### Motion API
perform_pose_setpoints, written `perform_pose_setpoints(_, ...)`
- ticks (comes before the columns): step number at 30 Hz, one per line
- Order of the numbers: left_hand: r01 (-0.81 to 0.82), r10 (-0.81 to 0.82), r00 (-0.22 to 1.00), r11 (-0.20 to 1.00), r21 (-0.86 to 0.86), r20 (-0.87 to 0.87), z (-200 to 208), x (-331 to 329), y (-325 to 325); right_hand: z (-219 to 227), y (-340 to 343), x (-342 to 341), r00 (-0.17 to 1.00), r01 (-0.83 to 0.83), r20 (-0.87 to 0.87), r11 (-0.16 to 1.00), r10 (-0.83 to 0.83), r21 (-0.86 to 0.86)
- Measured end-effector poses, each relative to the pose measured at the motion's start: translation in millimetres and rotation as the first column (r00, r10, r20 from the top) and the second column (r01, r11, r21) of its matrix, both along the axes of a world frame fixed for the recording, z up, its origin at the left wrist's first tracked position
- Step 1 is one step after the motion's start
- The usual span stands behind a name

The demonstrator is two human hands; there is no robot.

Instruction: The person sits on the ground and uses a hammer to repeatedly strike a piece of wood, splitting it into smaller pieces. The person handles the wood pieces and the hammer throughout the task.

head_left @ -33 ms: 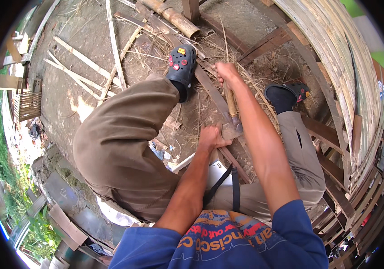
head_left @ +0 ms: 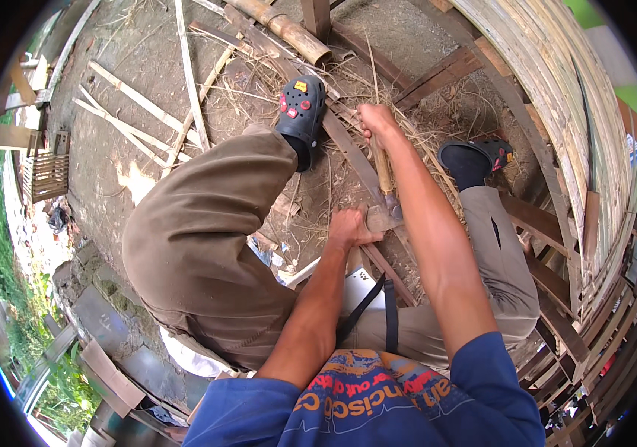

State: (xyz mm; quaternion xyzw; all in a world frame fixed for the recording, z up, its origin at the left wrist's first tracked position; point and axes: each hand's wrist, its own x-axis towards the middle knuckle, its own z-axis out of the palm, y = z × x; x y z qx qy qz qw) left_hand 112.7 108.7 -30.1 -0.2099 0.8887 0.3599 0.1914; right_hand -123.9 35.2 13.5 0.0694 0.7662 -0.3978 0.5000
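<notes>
My right hand (head_left: 378, 123) is closed round the far end of a wooden-handled hammer (head_left: 383, 170). Its handle slants back toward me, and its dark metal end (head_left: 393, 204) reaches a short pale wood block (head_left: 382, 220). At that block's left side, my left hand (head_left: 348, 228) has its fingers curled against it. Whether the metal touches the wood or only overlaps it in view, I cannot tell. A long brown plank (head_left: 353, 151) runs along the ground just left of the hammer, past my shoe.
My dark clogs (head_left: 302, 108) rest on the dirt on both sides of the work. Thin bamboo strips (head_left: 143, 100) lie at left, a thick bamboo pole (head_left: 288, 31) at the far side. Wooden framing with bamboo slats (head_left: 556, 104) rises at right. Between my legs is a white object (head_left: 363, 287) with black straps.
</notes>
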Motion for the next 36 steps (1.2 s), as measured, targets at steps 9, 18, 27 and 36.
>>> perform_pose_setpoints(9, 0.051, -0.055, 0.995, 0.997, 0.056, 0.084, -7.2, -14.2, -8.7, 34.5, 26.6, 18.2, 0.996, -0.076, -0.064, 0.956, 0.061, -0.284)
perform_pose_setpoints(18, 0.101, -0.093, 0.977, 0.994, -0.036, 0.190, -8.0, -7.5, -4.5, 16.9, 24.7, 46.4, 0.928, -0.184, -0.356, 0.969, 0.115, -0.167)
perform_pose_setpoints(27, 0.078, -0.095, 0.992, 0.976, -0.203, -0.079, -15.2, 2.8, 4.8, 27.4, 37.4, 37.7, 0.910, -0.161, -0.403, 0.979, 0.098, -0.126)
perform_pose_setpoints(36, 0.165, -0.164, 0.986, 0.986, -0.020, 0.036, -7.8, -0.5, -1.6, 21.1, 44.8, 37.0, 0.897, -0.104, -0.442, 0.981, 0.021, -0.165)
